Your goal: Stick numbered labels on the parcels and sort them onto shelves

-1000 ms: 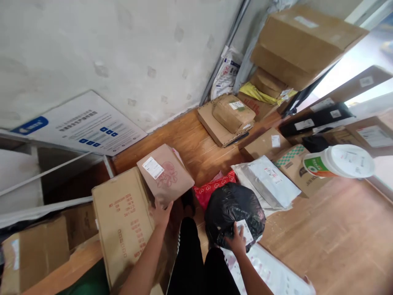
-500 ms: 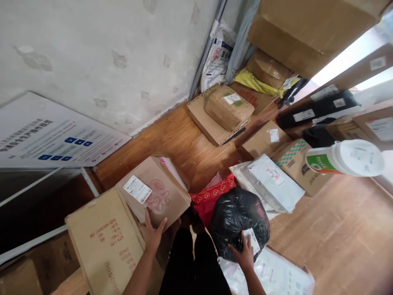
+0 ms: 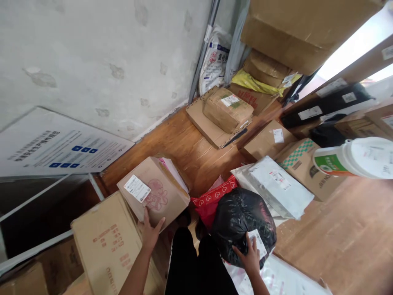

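Observation:
My left hand (image 3: pixel 150 233) lies with fingers spread on the near edge of a cardboard box (image 3: pixel 170 184) that has a white label and a red printed figure. That box is tilted beside a larger carton (image 3: pixel 101 233) with red print. My right hand (image 3: pixel 251 255) rests, fingers apart, on a round black plastic bag (image 3: pixel 236 213), touching it beside its white label (image 3: pixel 258 243). Under the bag's near side is a white plastic-wrapped parcel (image 3: pixel 282 274). A red heart-patterned bag (image 3: pixel 211 198) sits between the box and the black bag.
A grey mailer parcel (image 3: pixel 281 184), a checker-taped carton (image 3: pixel 297 153) and a white bucket (image 3: pixel 353 157) stand to the right. A taped box (image 3: pixel 229 108) lies on flat cardboard ahead. A printed board (image 3: pixel 70 143) leans on the wall at left.
The camera view has shifted slightly, so the surroundings sit a little differently. Both hands stay on the same box and black bag.

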A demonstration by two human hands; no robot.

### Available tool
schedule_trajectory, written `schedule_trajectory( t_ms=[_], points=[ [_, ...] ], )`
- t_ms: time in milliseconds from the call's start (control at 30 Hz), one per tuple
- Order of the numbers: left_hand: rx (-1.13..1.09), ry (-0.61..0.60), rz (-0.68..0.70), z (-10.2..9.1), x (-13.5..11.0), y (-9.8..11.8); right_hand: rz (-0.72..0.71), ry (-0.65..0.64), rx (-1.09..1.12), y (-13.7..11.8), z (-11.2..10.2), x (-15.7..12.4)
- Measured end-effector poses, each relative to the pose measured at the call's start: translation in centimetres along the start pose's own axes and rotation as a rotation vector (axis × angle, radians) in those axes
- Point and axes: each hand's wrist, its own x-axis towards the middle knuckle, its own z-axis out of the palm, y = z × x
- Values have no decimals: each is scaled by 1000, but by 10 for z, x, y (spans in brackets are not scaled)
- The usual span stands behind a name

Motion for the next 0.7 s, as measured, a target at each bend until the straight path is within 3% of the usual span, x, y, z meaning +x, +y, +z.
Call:
schedule_trajectory(
  t_ms=[200, 333, 500, 700],
  points=[
    [-48, 2, -2, 3, 43, 42, 39, -12, -6, 11, 22, -2],
    [-57, 9, 26, -3, 63, 59, 72, -63, 31, 10, 22, -1],
    [-104, -6, -31, -17, 67, 46, 92, -57, 26, -9, 17, -11],
    [-90, 26, 17, -23, 73, 36, 198, 1, -80, -42, 26, -22]
  ],
)
